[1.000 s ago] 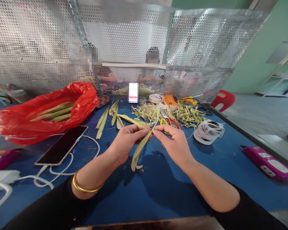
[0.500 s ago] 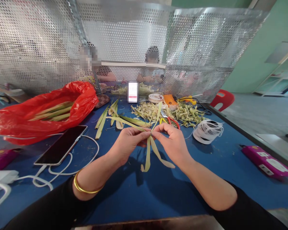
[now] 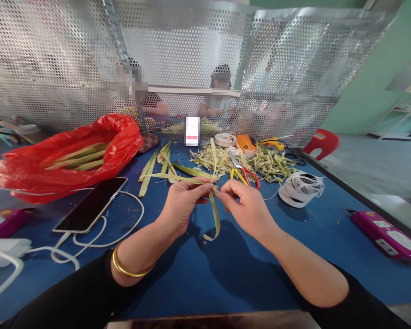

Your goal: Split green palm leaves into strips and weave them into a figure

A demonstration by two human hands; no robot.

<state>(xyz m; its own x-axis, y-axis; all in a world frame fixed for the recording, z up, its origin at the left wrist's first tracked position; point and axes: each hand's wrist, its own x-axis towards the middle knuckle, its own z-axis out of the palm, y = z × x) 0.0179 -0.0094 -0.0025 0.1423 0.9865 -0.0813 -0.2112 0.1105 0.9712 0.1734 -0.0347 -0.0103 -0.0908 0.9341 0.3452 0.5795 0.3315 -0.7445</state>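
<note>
From the grip out. My left hand (image 3: pixel 181 205), centre frame, is pinching the leaf strips (image 3: pixel 217 220) where they cross, thumb against fingers. My right hand (image 3: pixel 245 203), just beside it, has thumb and forefinger pressed together on what looks like a short end at that crossing; fingers hide the exact contact. The strips sit mid-frame, up off the worktop (image 3: pixel 178 292): one runs left, one points up, one hangs down with a curled tip.

Step in hand, my read: crossing or tucking strips at one point, knot or fold unclear. Next move calls for a firm left pinch so the crossing doesn't slip, while the right draws its end snug. I'd pull gently; thin strips could split.

Just beyond the hands, right of centre: scissors (image 3: pixel 242 168), blades toward the pale shavings (image 3: pixel 207 158), greener scraps (image 3: pixel 277 164) further right. Cord spool (image 3: pixel 298 191) right of those, near the worktop's edge. Left of centre, loose leaves (image 3: pixel 146 179) lie flat. Left side: red bag (image 3: pixel 23 176) with long leaves (image 3: pixel 84 157) inside, phone (image 3: pixel 92 205) just below it, white cable (image 3: pixel 142 211) looping nearby. Purple box (image 3: pixel 385 233), far right.
</note>
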